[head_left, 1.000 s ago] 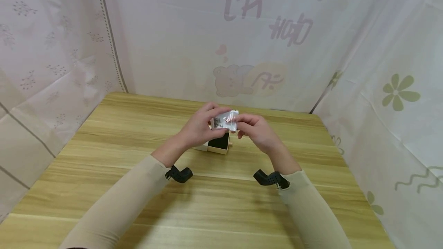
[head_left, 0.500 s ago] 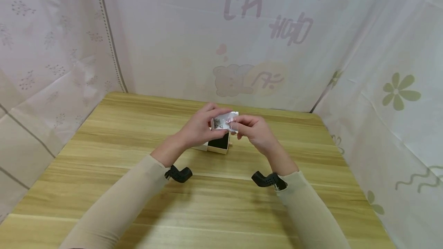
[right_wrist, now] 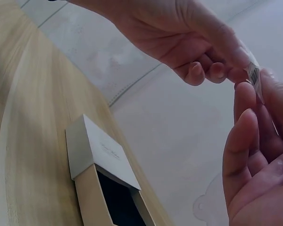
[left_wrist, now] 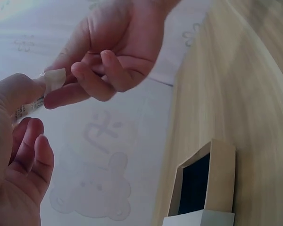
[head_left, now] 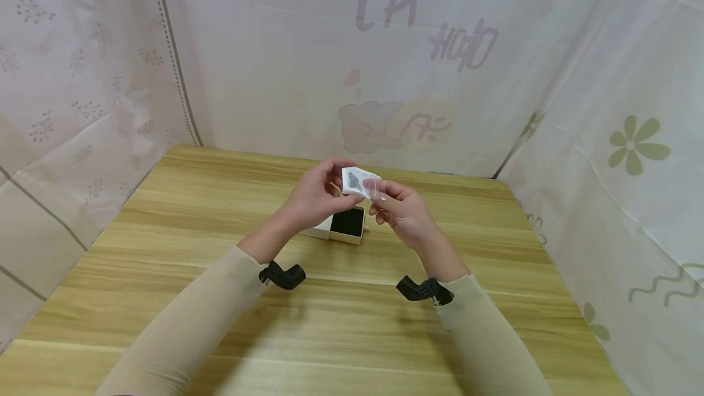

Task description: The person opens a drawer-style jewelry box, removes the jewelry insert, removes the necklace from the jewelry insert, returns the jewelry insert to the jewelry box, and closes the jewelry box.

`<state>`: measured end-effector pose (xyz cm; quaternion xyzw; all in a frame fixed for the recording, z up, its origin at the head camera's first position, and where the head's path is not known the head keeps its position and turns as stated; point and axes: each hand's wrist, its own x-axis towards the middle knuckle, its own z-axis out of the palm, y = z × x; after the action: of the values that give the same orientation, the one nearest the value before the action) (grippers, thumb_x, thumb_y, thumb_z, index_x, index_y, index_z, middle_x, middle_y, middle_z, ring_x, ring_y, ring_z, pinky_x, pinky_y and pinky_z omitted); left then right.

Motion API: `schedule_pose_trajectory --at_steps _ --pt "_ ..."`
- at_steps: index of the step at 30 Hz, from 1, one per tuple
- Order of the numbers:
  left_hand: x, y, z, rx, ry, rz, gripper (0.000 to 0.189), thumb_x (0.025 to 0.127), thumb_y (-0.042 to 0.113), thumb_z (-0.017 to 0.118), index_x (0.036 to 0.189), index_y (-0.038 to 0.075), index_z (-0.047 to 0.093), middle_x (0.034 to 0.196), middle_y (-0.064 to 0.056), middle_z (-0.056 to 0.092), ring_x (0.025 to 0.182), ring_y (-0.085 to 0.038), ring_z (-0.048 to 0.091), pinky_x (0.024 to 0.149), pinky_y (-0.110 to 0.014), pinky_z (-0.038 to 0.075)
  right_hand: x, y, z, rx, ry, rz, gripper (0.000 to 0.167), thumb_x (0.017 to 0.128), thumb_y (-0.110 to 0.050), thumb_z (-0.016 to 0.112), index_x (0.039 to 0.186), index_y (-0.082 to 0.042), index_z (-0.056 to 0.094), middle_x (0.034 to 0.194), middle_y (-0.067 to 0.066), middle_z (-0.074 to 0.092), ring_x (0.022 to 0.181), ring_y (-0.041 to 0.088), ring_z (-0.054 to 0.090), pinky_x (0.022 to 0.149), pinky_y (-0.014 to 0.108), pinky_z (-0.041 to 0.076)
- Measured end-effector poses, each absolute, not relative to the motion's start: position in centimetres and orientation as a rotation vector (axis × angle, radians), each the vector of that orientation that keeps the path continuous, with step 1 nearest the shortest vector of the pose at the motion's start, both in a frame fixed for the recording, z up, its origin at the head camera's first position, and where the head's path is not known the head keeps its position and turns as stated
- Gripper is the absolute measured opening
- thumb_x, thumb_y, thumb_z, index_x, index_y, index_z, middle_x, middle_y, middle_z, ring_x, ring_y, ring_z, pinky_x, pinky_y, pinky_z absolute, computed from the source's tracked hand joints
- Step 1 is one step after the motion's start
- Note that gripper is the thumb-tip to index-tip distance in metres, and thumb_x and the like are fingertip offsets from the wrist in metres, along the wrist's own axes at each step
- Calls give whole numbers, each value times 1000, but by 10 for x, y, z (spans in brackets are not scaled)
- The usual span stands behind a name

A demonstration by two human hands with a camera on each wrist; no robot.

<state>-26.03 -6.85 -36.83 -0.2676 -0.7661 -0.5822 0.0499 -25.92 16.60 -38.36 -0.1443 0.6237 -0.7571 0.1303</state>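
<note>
Pinching the small packet (head_left: 354, 180), left hand (head_left: 315, 195) and right hand (head_left: 405, 211) have tilted it since 0.5 s ago.

Can't really read any of it tbh: stylised lettering on the curtain (head_left: 335, 60), blurry print on the packet (head_left: 354, 181) and box (right_wrist: 108, 150).

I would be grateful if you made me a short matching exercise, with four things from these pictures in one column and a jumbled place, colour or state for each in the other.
Things
1. packet
2. drawer
3. table
4. curtain

Descriptions
A. wood-grained, light brown
B. whitish, with a bear printed on it
C. pinched by the left hand and the right hand
D. dark inside, partway out of a white cover

Right pairs: 1-C, 2-D, 3-A, 4-B
</note>
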Motion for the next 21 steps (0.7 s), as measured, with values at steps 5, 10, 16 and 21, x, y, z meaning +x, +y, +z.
schedule_pose_trajectory --at_steps 5,10,16,21 --pt "-260 -68 -368 -825 -2307 -1831 56 94 5 85 144 5 62 108 -10 64 90 -23 63 71 -22 53 -259 167 -386 -428 1764 -2211 32 113 -7 58 112 -27 83 109 -3 70 78 9 66 64 19 52" --pt "-260 -69 -368 -851 -2286 -1862 58 94 2 83 146 4 60 111 -12 65 93 -22 64 73 -22 53 -260 166 -387 -433 1767 -2211 34 112 -5 59 112 -30 83 107 -4 69 78 9 66 63 18 51" --pt "-260 -68 -368 -857 -2272 -1895 62 93 0 83 149 4 58 115 -13 65 95 -22 64 74 -21 54 -260 165 -390 -443 1766 -2260 24 106 -8 71 110 -29 84 102 -5 71 79 9 68 62 18 52" --pt "-260 -67 -369 -830 -2279 -1877 62 92 0 83 149 4 58 115 -12 66 93 -22 62 73 -21 53 -260 162 -393 -461 1753 -2346 33 109 4 60 105 -24 78 97 -6 73 79 9 72 63 19 55"
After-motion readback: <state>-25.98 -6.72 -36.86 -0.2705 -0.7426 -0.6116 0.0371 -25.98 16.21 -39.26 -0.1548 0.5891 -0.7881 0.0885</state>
